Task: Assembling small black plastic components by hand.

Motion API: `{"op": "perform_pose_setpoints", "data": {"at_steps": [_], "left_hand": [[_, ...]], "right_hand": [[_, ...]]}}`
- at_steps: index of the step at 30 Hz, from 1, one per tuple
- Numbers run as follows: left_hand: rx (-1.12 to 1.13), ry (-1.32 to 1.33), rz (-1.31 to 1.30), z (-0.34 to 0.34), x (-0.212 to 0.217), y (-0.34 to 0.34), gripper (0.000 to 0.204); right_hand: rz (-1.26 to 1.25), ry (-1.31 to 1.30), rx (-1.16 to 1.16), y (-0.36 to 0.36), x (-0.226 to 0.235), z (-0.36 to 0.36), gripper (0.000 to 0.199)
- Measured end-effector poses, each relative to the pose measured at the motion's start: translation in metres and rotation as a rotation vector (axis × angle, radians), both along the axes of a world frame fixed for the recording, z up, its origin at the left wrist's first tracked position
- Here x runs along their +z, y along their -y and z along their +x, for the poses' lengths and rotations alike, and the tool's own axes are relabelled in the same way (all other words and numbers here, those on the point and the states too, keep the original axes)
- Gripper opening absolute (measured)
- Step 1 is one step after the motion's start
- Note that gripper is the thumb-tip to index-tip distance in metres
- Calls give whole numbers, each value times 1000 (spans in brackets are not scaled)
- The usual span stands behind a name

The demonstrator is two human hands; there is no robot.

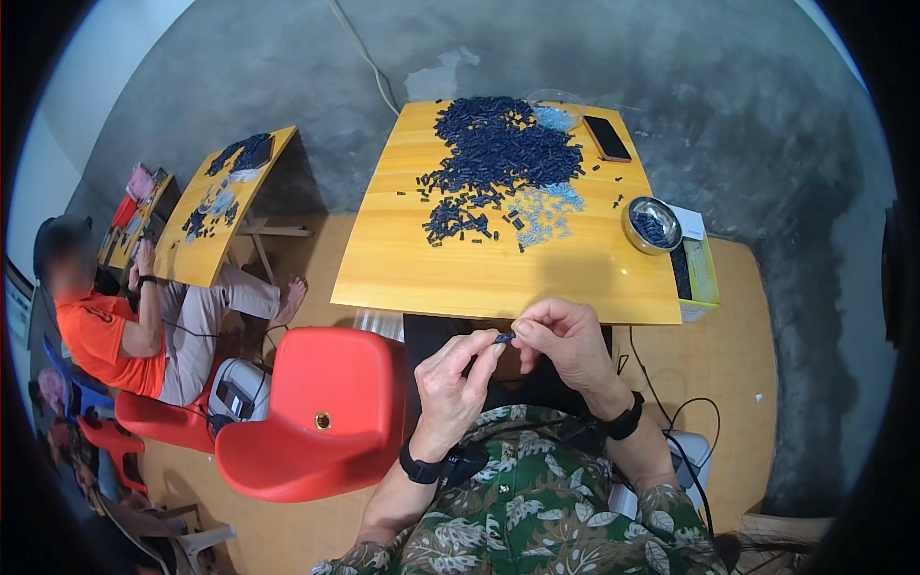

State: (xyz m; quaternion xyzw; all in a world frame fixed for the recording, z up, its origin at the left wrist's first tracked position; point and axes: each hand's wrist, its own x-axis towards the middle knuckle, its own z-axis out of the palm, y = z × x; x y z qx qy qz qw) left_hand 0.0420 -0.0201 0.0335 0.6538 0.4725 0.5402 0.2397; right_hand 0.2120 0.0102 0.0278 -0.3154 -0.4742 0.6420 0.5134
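- Small dark blue part, pinched between both hands just below the near edge of the yellow table, above the lap; long axis roughly level, running left to right, one end toward each hand; too small to tell one end from the other.
- Right hand: fingertips closed on the right end of the part, thumb and forefinger pressed together around it, other fingers curled, palm turned down, wrist bent, black band on the wrist.
- Left hand: thumb and forefinger clamped on the left end of the part, knuckles up, forearm rising from the lower edge, black watch on the wrist.
- Farther out on the table: big heap of dark blue parts, patch of pale blue parts beside it, phone at the far right, metal bowl holding dark pieces near the right edge.
- Left of the lap: red plastic chair.
- Well apart at far left: another person in an orange shirt, seated at a second yellow table.
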Motion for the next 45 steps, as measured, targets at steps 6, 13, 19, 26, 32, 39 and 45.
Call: {"op": "perform_pose_setpoints", "data": {"at_steps": [6, 13, 19, 26, 32, 39, 45], "left_hand": [[-13, -65, 144, 2, 1, -4, 14], [-7, -50, 84, 5, 2, -1, 13], [-62, 38, 130, 6, -3, -3, 16], [4, -40, 219, 3, -8, -7, 26], [24, -112, 255, 2, -7, -4, 25], [24, -132, 301, 2, -6, -5, 24], [-15, -118, 332, 3, -5, -6, 23]], "right_hand": [[-17, -10, 49, 2, 4, 3, 15], [37, -5, 27, 1, 2, 3, 13], [-84, -245, 224, -8, -20, 3, 19], [-230, -357, 380, -8, -28, -4, 28], [-259, -343, 402, -7, -30, -3, 26], [-361, -322, 407, 1, -12, -6, 26], [-317, -353, 456, -1, -17, -5, 26]]}}
